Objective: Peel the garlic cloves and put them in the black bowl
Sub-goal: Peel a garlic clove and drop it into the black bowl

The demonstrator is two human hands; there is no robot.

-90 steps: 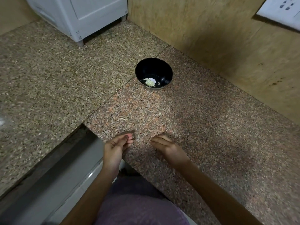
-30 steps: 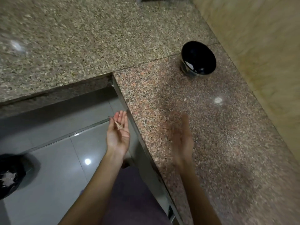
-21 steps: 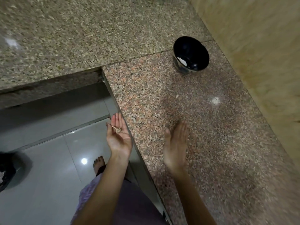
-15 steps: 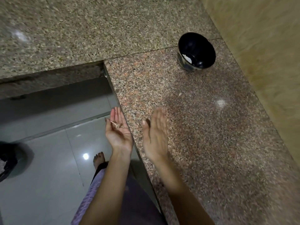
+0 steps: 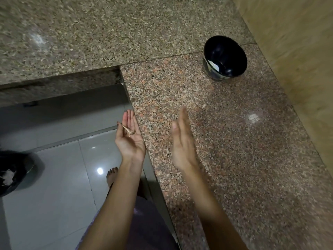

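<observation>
Counter (image 5: 234, 159): speckled stone, brown and pink, shiny. It turns a corner, and a thin line splits it into two slabs. A pale spot of light shines on it.
Wall (image 5: 297, 51): plain tan board, standing along the right side of the counter.
Floor (image 5: 54, 195): grey shiny tiles, low down on the left, with a bright dot of light.
Bowl (image 5: 228, 49): black, on the counter near the wall, well apart from both hands.
Garlic (image 5: 214, 65): a white bit low in the bowl, on its left side. I cannot tell if it is a clove or skin.
Left hand (image 5: 129, 141): palm up, fingers straight and together, just beside the counter edge, over the floor.
Peel (image 5: 130, 131): thin dry brown bits lying on the left palm.
Right hand (image 5: 182, 141): fingers straight, turned on its edge above the counter, holding nothing. It is blurry.
Crumb (image 5: 203, 106): one tiny pale bit on the counter, past the right hand.
Bin (image 5: 10, 174): a dark round thing on the floor with white scraps in it, cut off by the left edge.
Foot (image 5: 111, 175): bare, on the tiles.
Clothes (image 5: 147, 222): purple, cut off at the bottom.
</observation>
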